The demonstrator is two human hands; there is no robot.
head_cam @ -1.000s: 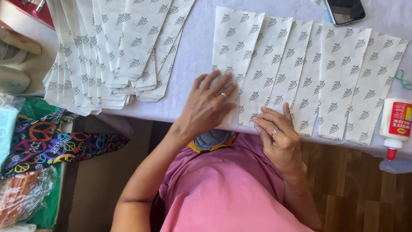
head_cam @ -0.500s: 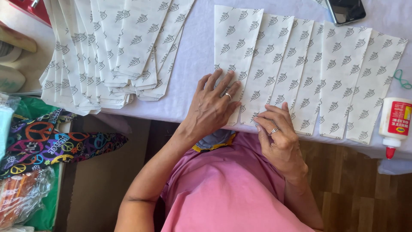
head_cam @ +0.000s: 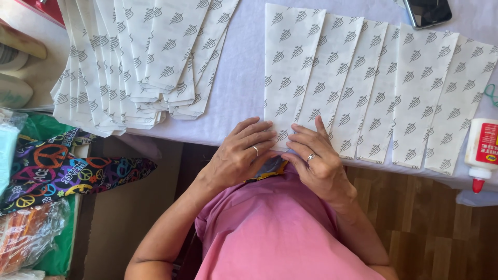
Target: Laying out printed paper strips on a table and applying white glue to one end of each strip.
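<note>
A row of several overlapping white paper bags printed with small grey leaf marks lies on the white table [head_cam: 236, 98]. Both my hands are at the near end of the leftmost bag [head_cam: 290, 67], right at the table's edge. My left hand [head_cam: 241, 155] has its fingers laid over the bag's lower left corner, thumb hidden beneath. My right hand [head_cam: 317, 161] curls its fingers onto the same end from the right, and the fingertips of the two hands nearly touch. Each hand wears a ring.
A fanned pile of the same bags [head_cam: 140, 62] lies at the left. A white glue bottle with a red tip [head_cam: 482, 150] lies at the right edge, and a dark phone [head_cam: 428, 11] at the top. Colourful patterned fabric [head_cam: 62, 168] and plastic packets [head_cam: 28, 236] sit lower left.
My left hand has slid back from lying flat on the bags to the leftmost bag's near end. My right hand has moved left to meet it there.
</note>
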